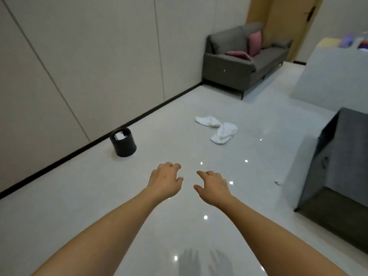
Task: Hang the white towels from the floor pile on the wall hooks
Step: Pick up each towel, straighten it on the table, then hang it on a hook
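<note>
White towels (218,128) lie crumpled out on the glossy pale floor (119,206), well off the wall's black skirting, between the grey sofa (239,62) at the far corner and the dark block (338,168) at the right edge. A black bin (123,143) sits by the skirting. Left hand (165,181) and right hand (214,186) reach forward, fingers loosely curled, holding nothing, short of the towels.

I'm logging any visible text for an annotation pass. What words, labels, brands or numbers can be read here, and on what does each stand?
None can be read.
Black bin: something white inside, too blurred to tell any print.
Items on the counter at the far right: colourful, too blurred to read.
White towels, grey sofa, wall panels: no text shows.
</note>
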